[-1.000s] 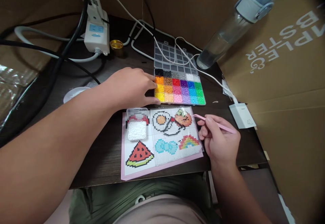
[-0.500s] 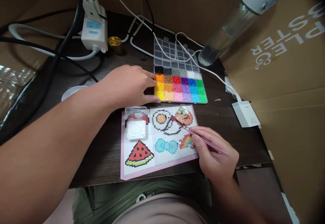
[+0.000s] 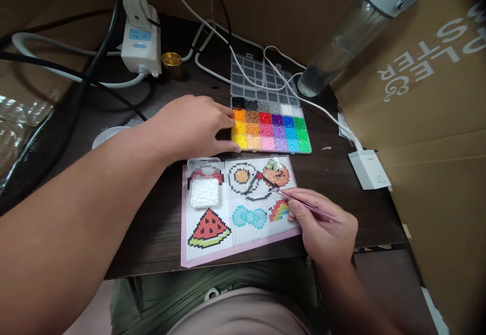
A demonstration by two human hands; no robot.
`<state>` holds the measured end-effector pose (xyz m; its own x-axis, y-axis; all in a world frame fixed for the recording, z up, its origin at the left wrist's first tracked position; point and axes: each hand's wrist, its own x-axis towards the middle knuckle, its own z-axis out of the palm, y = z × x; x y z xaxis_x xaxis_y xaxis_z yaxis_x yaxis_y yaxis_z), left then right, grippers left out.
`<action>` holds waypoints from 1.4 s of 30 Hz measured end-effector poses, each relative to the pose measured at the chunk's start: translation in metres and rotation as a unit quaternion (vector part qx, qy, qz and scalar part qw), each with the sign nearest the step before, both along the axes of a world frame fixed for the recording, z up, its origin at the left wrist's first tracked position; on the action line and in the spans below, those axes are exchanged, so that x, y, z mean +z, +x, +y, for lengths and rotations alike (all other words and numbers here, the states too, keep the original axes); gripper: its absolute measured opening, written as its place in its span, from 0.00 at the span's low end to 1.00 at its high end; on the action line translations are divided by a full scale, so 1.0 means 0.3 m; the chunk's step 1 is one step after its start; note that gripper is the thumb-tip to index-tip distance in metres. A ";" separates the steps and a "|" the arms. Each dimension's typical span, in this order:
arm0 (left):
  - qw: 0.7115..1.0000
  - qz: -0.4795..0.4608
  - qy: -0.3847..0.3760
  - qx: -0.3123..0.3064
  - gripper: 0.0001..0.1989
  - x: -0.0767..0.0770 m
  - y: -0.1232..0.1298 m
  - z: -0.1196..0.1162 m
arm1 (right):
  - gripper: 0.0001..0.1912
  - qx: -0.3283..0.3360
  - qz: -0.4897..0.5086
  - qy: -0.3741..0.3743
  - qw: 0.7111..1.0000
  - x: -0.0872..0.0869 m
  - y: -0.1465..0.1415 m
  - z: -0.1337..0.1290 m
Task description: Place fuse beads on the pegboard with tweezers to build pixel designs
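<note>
My right hand (image 3: pixel 329 223) is closed around pink tweezers (image 3: pixel 317 209). The tips are down on a clear pegboard (image 3: pixel 261 235) beside a black bead outline with a red spot. Bead pictures on the board include a fried egg (image 3: pixel 242 176), an orange round shape (image 3: pixel 277 175), a blue bow (image 3: pixel 249 217) and a rainbow (image 3: pixel 279 210). The board covers the right part of a pink-edged pattern sheet (image 3: pixel 212 260). My left hand (image 3: pixel 197 125) lies with thumb and fingers apart, touching the left edge of a compartment box of coloured beads (image 3: pixel 272 130).
A small clear box of white beads (image 3: pixel 204 193) sits on the sheet above a printed watermelon (image 3: pixel 209 228). White cables run over the bead box's open lid (image 3: pixel 248 74). A water bottle (image 3: pixel 334 46), charger (image 3: pixel 368 169), power strip (image 3: pixel 142 41) and gold cup (image 3: pixel 172 64) stand around. Cardboard (image 3: pixel 425 107) walls the right.
The tweezers tips stay at nearly the same spot, with my right hand tilted slightly. My left hand keeps its place at the bead box. The view has shifted a little.
</note>
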<state>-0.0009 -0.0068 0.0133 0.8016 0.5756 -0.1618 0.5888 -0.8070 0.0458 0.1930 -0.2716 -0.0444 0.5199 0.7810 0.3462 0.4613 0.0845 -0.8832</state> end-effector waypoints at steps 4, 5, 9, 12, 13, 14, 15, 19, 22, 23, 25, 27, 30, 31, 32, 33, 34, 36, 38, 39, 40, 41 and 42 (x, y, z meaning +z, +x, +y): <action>0.999 -0.051 -0.004 -0.002 0.26 -0.020 -0.014 0.014 | 0.08 -0.004 -0.004 -0.017 1.000 -0.005 0.003 -0.003; 0.999 -0.052 -0.005 -0.003 0.26 -0.023 -0.016 0.016 | 0.08 -0.005 -0.004 -0.021 1.000 -0.006 0.004 -0.004; 1.000 -0.028 -0.002 -0.002 0.27 -0.019 -0.015 0.015 | 0.10 -0.001 -0.007 -0.013 1.000 -0.009 0.006 -0.006; 0.999 -0.032 -0.003 0.001 0.27 -0.016 -0.013 0.011 | 0.10 -0.001 -0.013 -0.014 1.000 -0.010 0.009 -0.007; 0.999 -0.038 -0.007 0.003 0.28 -0.016 -0.013 0.011 | 0.10 0.000 -0.013 -0.015 1.000 -0.010 0.009 -0.008; 0.999 -0.042 -0.012 0.004 0.28 -0.016 -0.013 0.011 | 0.11 0.001 -0.014 -0.014 1.000 -0.011 0.010 -0.008; 0.999 -0.045 -0.014 0.004 0.28 -0.017 -0.013 0.011 | 0.11 0.002 -0.013 -0.013 1.000 -0.011 0.010 -0.008; 1.000 -0.023 0.001 -0.005 0.27 -0.016 -0.012 0.011 | 0.12 0.003 -0.015 -0.011 1.000 -0.010 0.006 -0.004; 1.000 -0.029 -0.002 -0.004 0.26 -0.017 -0.012 0.011 | 0.11 0.000 -0.010 -0.013 1.000 -0.004 0.001 0.001; 0.999 -0.037 -0.006 -0.003 0.26 -0.018 -0.012 0.012 | 0.11 -0.002 -0.006 -0.014 1.000 -0.001 0.000 0.003; 0.999 -0.047 -0.010 -0.001 0.26 -0.021 -0.013 0.013 | 0.11 -0.007 0.005 -0.018 1.000 0.006 -0.003 0.006; 0.999 -0.046 -0.013 0.001 0.27 -0.023 -0.015 0.015 | 0.09 -0.013 0.017 -0.027 0.999 0.011 -0.004 0.009; 0.999 -0.044 -0.020 0.005 0.27 -0.024 -0.015 0.018 | 0.03 -0.023 0.043 -0.039 0.998 0.011 -0.001 0.011; 0.999 -0.042 -0.019 0.005 0.27 -0.024 -0.015 0.018 | 0.01 -0.028 0.055 -0.042 0.997 0.008 0.001 0.011; 0.999 -0.038 -0.017 0.005 0.27 -0.024 -0.015 0.019 | 0.02 -0.034 0.068 -0.045 0.996 0.004 0.004 0.010; 0.999 -0.034 -0.014 0.005 0.27 -0.023 -0.015 0.019 | 0.03 -0.038 0.083 -0.048 0.995 -0.001 0.008 0.009; 0.999 -0.031 -0.012 0.005 0.26 -0.023 -0.015 0.019 | 0.03 -0.040 0.099 -0.050 0.993 -0.007 0.014 0.008; 0.999 -0.034 -0.013 0.005 0.25 -0.022 -0.016 0.018 | 0.04 -0.038 0.132 -0.052 0.989 -0.018 0.026 0.008; 0.999 -0.039 -0.018 0.006 0.24 -0.018 -0.015 0.015 | 0.05 -0.037 0.167 -0.044 0.984 -0.025 0.040 0.014; 0.999 -0.039 -0.021 0.007 0.24 -0.016 -0.014 0.014 | 0.05 -0.041 0.183 -0.038 0.982 -0.025 0.047 0.021; 0.999 -0.037 -0.023 0.010 0.23 -0.012 -0.013 0.012 | 0.06 -0.048 0.198 -0.030 0.979 -0.023 0.052 0.031; 0.999 -0.033 -0.025 0.011 0.23 -0.008 -0.011 0.010 | 0.07 -0.057 0.210 -0.021 0.976 -0.020 0.058 0.042; 0.999 -0.026 -0.024 0.010 0.23 -0.004 -0.009 0.008 | 0.08 -0.066 0.220 -0.013 0.973 -0.017 0.062 0.055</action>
